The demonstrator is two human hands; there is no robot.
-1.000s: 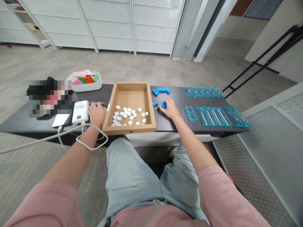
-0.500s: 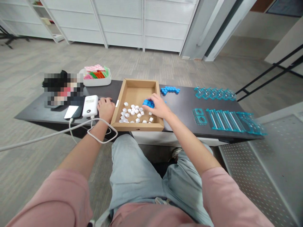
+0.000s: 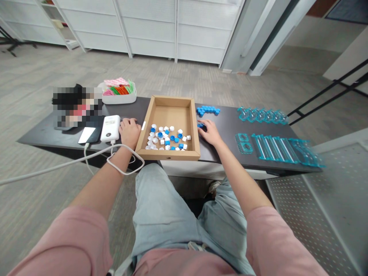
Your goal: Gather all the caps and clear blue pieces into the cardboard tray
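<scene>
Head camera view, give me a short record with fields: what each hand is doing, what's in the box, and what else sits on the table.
left hand: left hand rests on the table, against the left wall of the cardboard box, beside a white power bank
right hand: right hand lies on the table right of the box, fingers over a few blue pieces
box contents: white pieces mixed with blue ones
far edge: row of blue pieces
right side: clear teal plastic parts
left side: white tray of coloured items
</scene>
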